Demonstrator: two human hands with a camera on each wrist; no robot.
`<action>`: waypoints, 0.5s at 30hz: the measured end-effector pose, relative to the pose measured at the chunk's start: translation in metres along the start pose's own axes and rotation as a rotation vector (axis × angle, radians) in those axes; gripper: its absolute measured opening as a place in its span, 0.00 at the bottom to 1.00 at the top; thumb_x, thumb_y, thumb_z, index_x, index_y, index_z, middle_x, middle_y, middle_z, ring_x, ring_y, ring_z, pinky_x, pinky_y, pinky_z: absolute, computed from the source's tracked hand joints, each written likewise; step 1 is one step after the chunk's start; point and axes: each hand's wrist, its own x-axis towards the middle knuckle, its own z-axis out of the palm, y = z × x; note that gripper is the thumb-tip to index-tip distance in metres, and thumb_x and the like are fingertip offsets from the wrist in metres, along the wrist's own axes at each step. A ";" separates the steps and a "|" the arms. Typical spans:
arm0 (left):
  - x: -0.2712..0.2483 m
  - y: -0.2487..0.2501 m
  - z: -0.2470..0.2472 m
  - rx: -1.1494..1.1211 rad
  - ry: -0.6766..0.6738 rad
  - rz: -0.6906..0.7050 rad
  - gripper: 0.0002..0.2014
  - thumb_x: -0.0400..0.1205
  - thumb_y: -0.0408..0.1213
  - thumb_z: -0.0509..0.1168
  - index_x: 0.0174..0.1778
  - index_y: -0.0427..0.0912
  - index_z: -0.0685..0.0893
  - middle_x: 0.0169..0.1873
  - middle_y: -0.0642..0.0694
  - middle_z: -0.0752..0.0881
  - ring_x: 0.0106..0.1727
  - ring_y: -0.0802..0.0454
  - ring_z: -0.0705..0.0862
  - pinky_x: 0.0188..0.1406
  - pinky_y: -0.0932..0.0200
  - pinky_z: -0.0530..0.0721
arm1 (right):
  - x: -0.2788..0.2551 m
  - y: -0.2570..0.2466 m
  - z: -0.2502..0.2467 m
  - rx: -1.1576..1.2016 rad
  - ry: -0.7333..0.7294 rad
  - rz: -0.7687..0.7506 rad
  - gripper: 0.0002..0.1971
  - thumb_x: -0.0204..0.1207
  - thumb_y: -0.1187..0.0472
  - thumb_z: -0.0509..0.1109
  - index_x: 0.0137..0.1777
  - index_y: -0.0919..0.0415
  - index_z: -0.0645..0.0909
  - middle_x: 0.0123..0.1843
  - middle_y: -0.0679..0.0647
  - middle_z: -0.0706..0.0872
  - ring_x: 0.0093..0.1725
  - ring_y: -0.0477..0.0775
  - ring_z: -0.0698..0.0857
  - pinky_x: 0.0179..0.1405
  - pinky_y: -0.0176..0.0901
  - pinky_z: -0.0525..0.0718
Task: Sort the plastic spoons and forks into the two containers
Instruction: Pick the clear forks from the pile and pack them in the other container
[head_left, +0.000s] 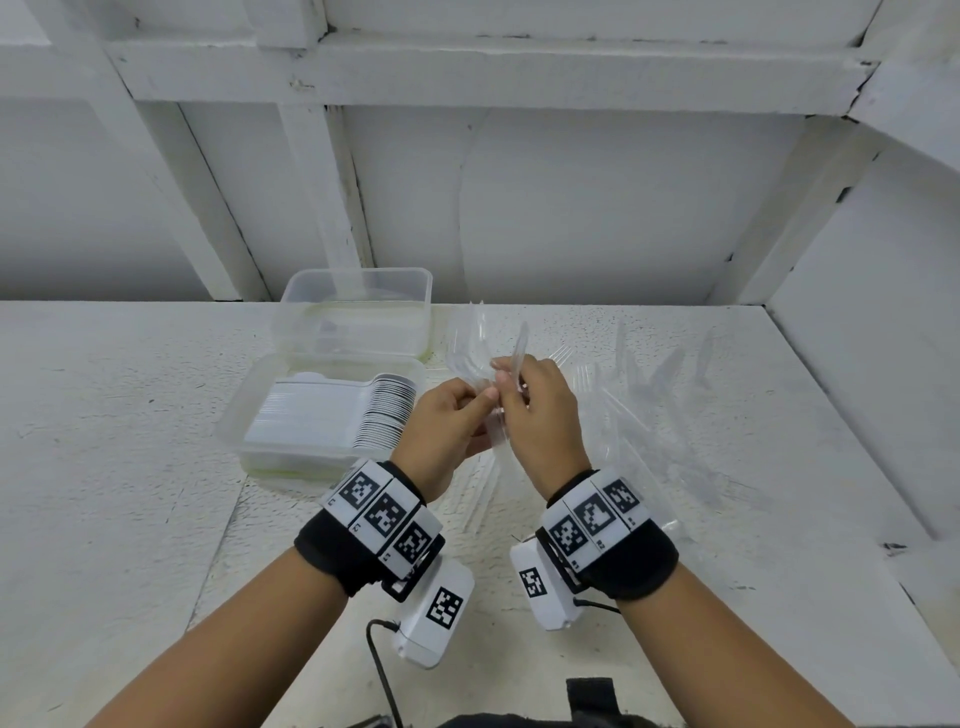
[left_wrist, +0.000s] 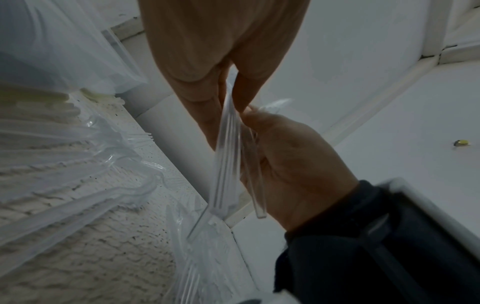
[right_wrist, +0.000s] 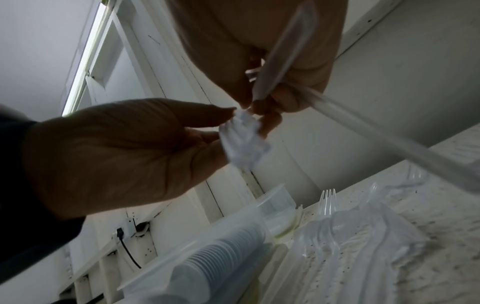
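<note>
Both hands meet above the middle of the table. My left hand (head_left: 483, 400) grips a small bundle of clear plastic forks (head_left: 467, 343) that stick up and away. My right hand (head_left: 506, 374) pinches one clear piece (right_wrist: 283, 61) at that bundle; its head end is hidden. In the left wrist view the clear handles (left_wrist: 228, 156) run between the two hands. A near clear container (head_left: 239, 415) holds a row of stacked white spoons (head_left: 363, 415). Behind it stands a second clear container (head_left: 358, 283); I cannot tell what is inside.
Several loose clear forks (head_left: 649, 405) lie spread on the white table (head_left: 104, 441) to the right of my hands. A white wall with beams (head_left: 571, 218) rises just behind the containers, and a side wall (head_left: 857, 338) closes the right.
</note>
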 end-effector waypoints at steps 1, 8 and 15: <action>0.000 0.000 0.000 -0.002 0.010 0.000 0.06 0.84 0.33 0.61 0.44 0.34 0.79 0.34 0.43 0.88 0.33 0.55 0.88 0.35 0.63 0.87 | 0.000 0.000 0.001 0.007 -0.016 0.014 0.12 0.83 0.63 0.60 0.61 0.64 0.81 0.55 0.56 0.76 0.50 0.44 0.77 0.47 0.14 0.72; -0.001 0.000 -0.002 0.002 0.004 -0.016 0.06 0.83 0.30 0.62 0.44 0.30 0.79 0.33 0.40 0.83 0.29 0.56 0.85 0.31 0.65 0.84 | 0.000 -0.005 0.000 0.159 -0.163 0.138 0.14 0.81 0.66 0.60 0.63 0.65 0.81 0.60 0.56 0.70 0.62 0.52 0.79 0.65 0.42 0.78; 0.000 0.001 -0.006 0.008 0.033 -0.053 0.07 0.79 0.28 0.66 0.52 0.35 0.83 0.40 0.43 0.90 0.42 0.52 0.90 0.44 0.57 0.89 | 0.004 -0.009 -0.016 0.099 -0.184 0.144 0.11 0.81 0.68 0.53 0.60 0.56 0.61 0.47 0.48 0.71 0.40 0.47 0.75 0.40 0.40 0.75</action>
